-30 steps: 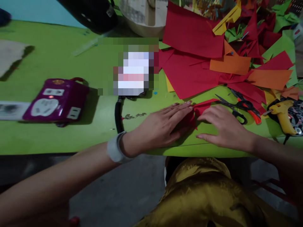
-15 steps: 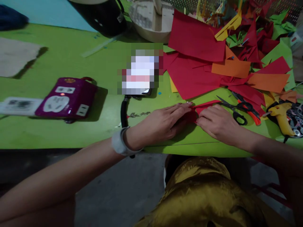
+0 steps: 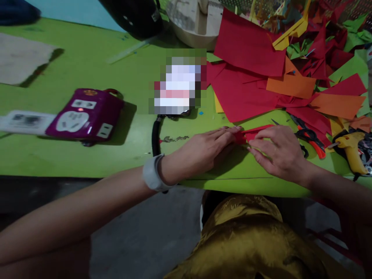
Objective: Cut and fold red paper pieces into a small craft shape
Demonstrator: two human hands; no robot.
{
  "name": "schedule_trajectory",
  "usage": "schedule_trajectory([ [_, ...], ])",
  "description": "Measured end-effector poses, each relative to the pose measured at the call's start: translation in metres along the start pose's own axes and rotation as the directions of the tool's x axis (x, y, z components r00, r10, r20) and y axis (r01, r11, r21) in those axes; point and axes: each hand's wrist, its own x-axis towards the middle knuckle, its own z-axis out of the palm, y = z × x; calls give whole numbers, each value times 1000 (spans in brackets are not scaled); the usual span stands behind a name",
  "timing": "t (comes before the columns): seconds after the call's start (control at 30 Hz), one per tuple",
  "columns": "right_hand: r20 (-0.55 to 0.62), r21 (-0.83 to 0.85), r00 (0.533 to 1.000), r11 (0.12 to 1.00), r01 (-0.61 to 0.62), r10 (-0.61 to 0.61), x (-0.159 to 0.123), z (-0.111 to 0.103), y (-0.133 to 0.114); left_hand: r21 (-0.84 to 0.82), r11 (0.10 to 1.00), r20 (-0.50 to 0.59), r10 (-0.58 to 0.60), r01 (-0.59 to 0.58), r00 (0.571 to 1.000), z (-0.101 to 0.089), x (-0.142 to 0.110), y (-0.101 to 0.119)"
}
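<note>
A small folded red paper [image 3: 252,133] lies on the green table [image 3: 87,155] near its front edge. My left hand [image 3: 203,151] lies flat on the paper's left part, fingers stretched out and together. My right hand [image 3: 277,149] is beside it on the right, fingers bent and pinching the paper's edge. A white band is on my left wrist. Most of the paper is hidden under the two hands.
Scissors with orange-black handles [image 3: 309,137] lie just right of my right hand; a yellow glue gun [image 3: 351,149] further right. A pile of red, orange and green paper sheets [image 3: 261,77] fills the back right. A purple power strip [image 3: 84,118] sits at left, a black cable [image 3: 155,135] in the middle.
My right hand went from lying flat to curling its fingers on the red paper's edge. The left hand stayed pressed on the paper.
</note>
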Motion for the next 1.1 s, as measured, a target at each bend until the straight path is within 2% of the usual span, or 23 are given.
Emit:
schedule_trajectory([
  [0.07,-42,-42,994,994,103,-105,-3,-1,0,4,1000,-8,4,-4,1000,-1,-1,0],
  [0.13,-17,-84,990,987,140,-142,-5,2,0,11,1000,1,1,-1,1000,-2,-1,0],
  [0.27,55,-111,993,987,113,-108,-6,11,0,6,999,44,-39,39,998,-2,-1,0],
  [0.5,30,-62,993,992,112,-111,-7,17,-1,-50,994,4,-93,93,996,-4,0,1],
  [0.83,18,-23,993,992,121,-120,-10,19,-1,56,995,-20,85,-84,996,-3,-2,-2],
  [1.1,43,-69,999,997,22,-19,-8,18,-1,94,984,-52,154,-148,987,-5,-1,-1],
])
